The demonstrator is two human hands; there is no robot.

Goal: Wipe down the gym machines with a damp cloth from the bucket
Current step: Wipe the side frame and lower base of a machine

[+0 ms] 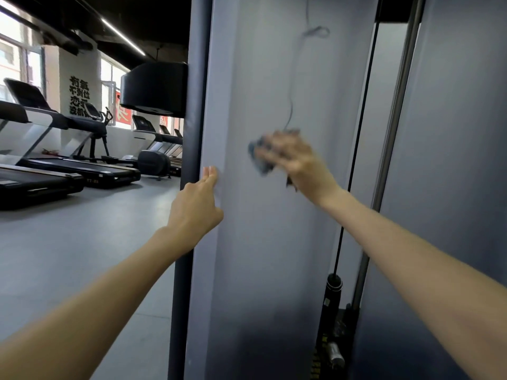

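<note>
The right hand (296, 160), blurred, holds a crumpled dark grey cloth (259, 157) against the machine's pale grey panel (269, 242), its fingers seemingly curled over the bunched fabric. The left hand (196, 207) rests with straight fingers on the panel's left edge, holding nothing.

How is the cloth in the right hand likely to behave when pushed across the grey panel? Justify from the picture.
Probably floppy: the cloth bunches unevenly under the right hand, a corner dangling below. Likely light, since one hand holds it. It should slide easily on the smooth panel.
</note>
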